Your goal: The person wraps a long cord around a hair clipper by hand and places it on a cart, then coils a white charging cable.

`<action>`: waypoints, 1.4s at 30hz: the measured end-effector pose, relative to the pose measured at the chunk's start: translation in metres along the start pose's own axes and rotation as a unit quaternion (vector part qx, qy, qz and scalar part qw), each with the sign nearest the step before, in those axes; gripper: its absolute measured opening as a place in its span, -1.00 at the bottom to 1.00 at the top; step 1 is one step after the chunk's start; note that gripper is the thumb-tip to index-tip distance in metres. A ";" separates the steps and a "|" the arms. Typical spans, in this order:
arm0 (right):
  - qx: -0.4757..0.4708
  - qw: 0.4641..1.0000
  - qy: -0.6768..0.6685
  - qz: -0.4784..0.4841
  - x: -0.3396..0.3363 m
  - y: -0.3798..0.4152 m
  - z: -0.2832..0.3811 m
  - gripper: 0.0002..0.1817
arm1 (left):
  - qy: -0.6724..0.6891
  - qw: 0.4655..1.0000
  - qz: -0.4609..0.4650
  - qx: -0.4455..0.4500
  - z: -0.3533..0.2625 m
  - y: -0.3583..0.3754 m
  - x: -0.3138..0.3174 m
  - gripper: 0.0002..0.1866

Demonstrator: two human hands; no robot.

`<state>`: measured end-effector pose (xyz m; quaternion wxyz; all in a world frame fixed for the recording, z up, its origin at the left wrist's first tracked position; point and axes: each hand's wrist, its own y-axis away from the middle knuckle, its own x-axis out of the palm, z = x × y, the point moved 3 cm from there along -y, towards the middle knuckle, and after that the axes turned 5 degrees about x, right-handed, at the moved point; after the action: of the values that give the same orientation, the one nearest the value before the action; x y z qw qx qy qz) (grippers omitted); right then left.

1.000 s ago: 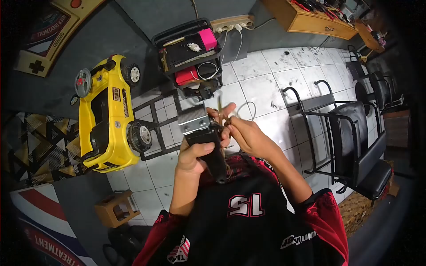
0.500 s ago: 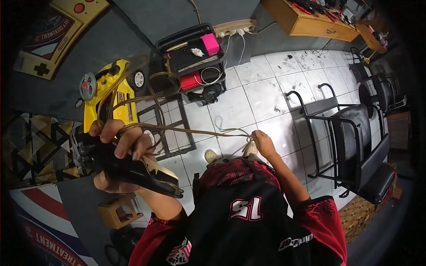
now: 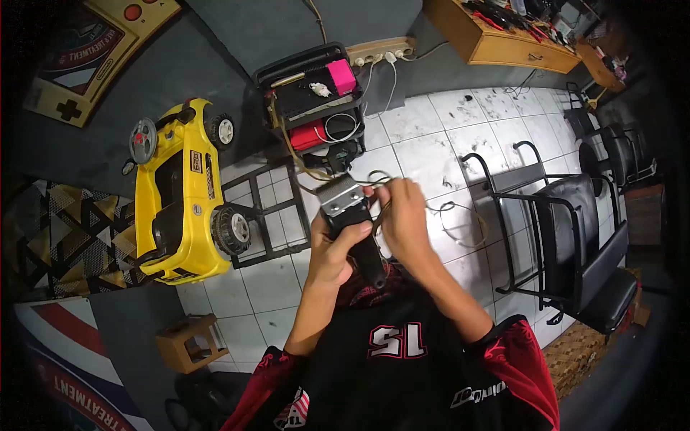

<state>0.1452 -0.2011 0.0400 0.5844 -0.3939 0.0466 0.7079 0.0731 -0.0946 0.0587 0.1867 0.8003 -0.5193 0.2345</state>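
In the middle of the head view, my left hand [image 3: 332, 257] is wrapped around black hair clippers [image 3: 368, 260]. Their metal blade [image 3: 340, 197] points up and away from me, and the thumb lies across the body. My right hand [image 3: 407, 224] is closed on the brown cord [image 3: 471, 215] right beside the clippers. Part of the cord loops out to the right of that hand. Another stretch runs from near the blade up to the black trolley [image 3: 309, 97]. My fingers hide where the cord meets the clippers.
A yellow toy car [image 3: 188, 244] stands at left beside a dark metal frame [image 3: 262, 251] on the tiled floor. Black armchairs [image 3: 568, 215] are at right. The trolley carries a pink box [image 3: 341, 76]. A wooden drawer [image 3: 525, 54] juts from the wall above.
My left hand has brought the clippers from the left to the middle, and they have turned blade-up. My right hand has moved slightly up and left, next to them. The cord is gathered closer.
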 end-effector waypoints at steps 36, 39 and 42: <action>0.412 0.853 0.103 0.304 0.036 0.195 -0.308 -0.58 | 0.204 0.967 0.069 0.139 -0.157 0.007 -0.025 -0.36; 0.290 0.892 0.236 0.253 0.036 0.162 -0.251 -0.63 | 0.222 0.959 0.081 0.156 -0.147 0.008 -0.016 -0.34; 0.086 0.971 -0.031 0.219 0.026 0.104 -0.174 -0.81 | 0.274 0.953 0.101 0.076 -0.126 0.003 -0.014 -0.34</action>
<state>0.1426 -0.3044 -0.1363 0.4475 -0.3004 0.1743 0.8241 0.0428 -0.0168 0.1539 0.2356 0.6604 -0.5071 0.5012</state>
